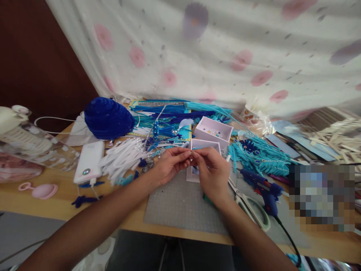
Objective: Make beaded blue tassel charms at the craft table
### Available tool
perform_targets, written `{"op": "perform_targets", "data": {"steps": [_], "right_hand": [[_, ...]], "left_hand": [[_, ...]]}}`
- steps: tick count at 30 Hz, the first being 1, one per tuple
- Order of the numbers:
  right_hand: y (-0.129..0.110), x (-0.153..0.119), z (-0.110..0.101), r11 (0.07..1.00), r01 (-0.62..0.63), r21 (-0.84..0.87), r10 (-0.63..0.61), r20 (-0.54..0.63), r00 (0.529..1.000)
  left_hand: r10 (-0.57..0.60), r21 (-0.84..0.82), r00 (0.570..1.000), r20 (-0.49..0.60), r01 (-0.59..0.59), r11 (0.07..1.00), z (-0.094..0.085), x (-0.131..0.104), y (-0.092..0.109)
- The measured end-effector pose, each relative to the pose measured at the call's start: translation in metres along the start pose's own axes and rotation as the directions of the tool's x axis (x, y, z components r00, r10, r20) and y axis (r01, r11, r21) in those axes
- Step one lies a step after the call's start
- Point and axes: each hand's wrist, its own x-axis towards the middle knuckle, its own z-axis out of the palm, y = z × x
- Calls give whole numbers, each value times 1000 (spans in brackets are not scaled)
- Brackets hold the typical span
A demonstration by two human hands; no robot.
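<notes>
My left hand (172,163) and my right hand (211,170) meet fingertip to fingertip above the grey cutting mat (180,210). Both are closed in a pinch; whatever lies between the fingers is too small to make out. Just behind and beneath them stands a small white box (205,143), partly covered by my right hand. Another white box (213,128) behind it holds several little beads. Scissors with pale green handles (251,207) lie beside my right wrist, and a blue glue gun (262,186) rests to their right.
White pipe cleaners (120,160) and a white power bank (88,162) lie on the left, near a large blue fuzzy dome (108,118). Turquoise pipe cleaner pieces (270,152) are heaped on the right. Blue pipe cleaner bundles (169,111) lie along the back, before a flowered curtain (197,56).
</notes>
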Motion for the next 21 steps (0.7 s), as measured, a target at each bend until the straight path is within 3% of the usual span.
{"op": "perform_targets", "data": {"steps": [6,15,21], "right_hand": [[1,0,1,1000,-6,-6,6,1,1000],[3,1,3,983,-145,114,141,40,989],[1,2,2,983,-138,120,134,44,990]], "left_hand": [[6,-22,1000,-10,-6,1000,-2,1,-2],[55,-32,998,-20,-56,998,0,0,-1],[53,-23,998,-32,-53,998,1,0,0]]}}
